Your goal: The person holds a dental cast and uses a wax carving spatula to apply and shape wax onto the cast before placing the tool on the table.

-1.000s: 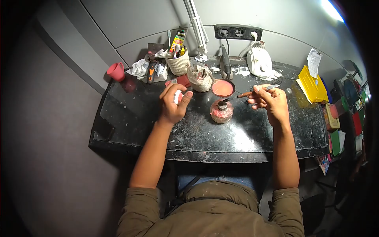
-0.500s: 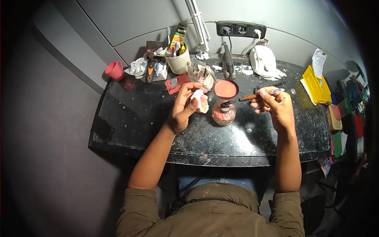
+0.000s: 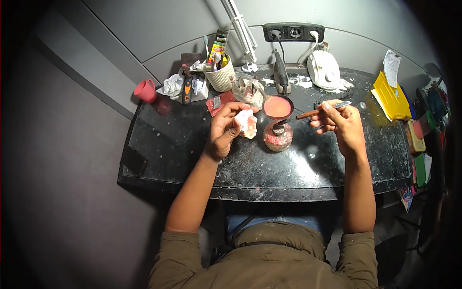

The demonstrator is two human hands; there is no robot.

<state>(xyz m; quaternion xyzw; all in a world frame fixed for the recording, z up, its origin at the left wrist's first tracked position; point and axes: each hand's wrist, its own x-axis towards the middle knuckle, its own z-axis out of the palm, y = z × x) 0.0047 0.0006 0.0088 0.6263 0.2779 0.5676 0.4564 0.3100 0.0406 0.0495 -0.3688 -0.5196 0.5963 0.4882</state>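
"Dental model (image 3: 248, 124), by the look of it. Where does it sit?"

"Raised over the near-middle of the bench (image 3: 192, 159), left of the burner. Your left hand (image 3: 224, 130) pinches it between thumb and fingers."

"And my right?"

"Your right hand (image 3: 342, 123) pinches a wooden-handled knife (image 3: 308, 114) between thumb and fingertips, brown end toward the pan (image 3: 279, 118), metal end up and to the right. I'd call it a pause with model and tool both held ready, well apart."

"What would a move from here call for?"

"A firm left grip, I'd judge, and a light right one, clear of the pan's dark rim."

"What's the model like?"

"Chalky white, lumpy and irregular, pink along its right side. Next to it, the round pan holds pink wax (image 3: 277, 107), or something like it, with a smooth, flat surface. Just on the near side stands a squat glass burner (image 3: 278, 139), pink-smeared; I can't make out a flame."

"Farther off?"

"A woven basket (image 3: 221, 78) of brushes and tubes at the far left, a slim dark handpiece (image 3: 280, 72) at the far middle, and a pink plastic mug (image 3: 146, 91) at the left edge."
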